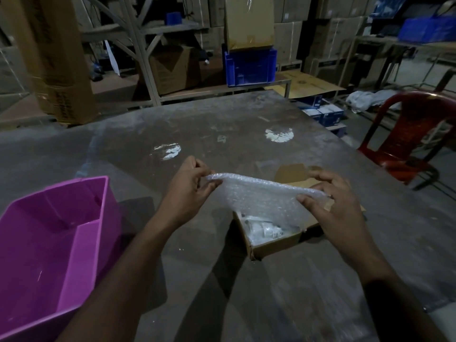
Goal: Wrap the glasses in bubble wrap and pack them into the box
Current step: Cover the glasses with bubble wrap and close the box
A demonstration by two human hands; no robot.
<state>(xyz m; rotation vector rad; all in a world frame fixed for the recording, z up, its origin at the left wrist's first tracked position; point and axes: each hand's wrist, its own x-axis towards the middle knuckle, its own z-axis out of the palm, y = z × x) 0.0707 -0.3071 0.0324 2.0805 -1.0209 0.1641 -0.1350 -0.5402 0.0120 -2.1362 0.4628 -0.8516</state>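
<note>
A sheet of bubble wrap (264, 196) is stretched between both hands, held in the air just above the open cardboard box (276, 239), which stands on the grey table (222, 134). The left hand (190, 191) pinches the sheet's left corner between thumb and curled fingers, up and to the left of the box. The right hand (330, 201) pinches the sheet's right edge with thumb in front and fingers behind, over the box's right half. The sheet hangs down from this grip and covers most of the box's opening. Through the gap at the box's near edge, pale wrapped bundles (266, 229) show inside; whether they are the glasses cannot be told from here, as the wrap hides their shape. One brown flap (292, 174) of the box stands up behind the sheet, on the box's far side. To the left of the box, well apart from it, a purple plastic bin (56, 230) sits at the table's near left. Beyond the box to the right, off the table, stands a red plastic chair (407, 141). Far behind the box, past the table, a blue crate (249, 67) rests among stacked cartons (333, 45).
</note>
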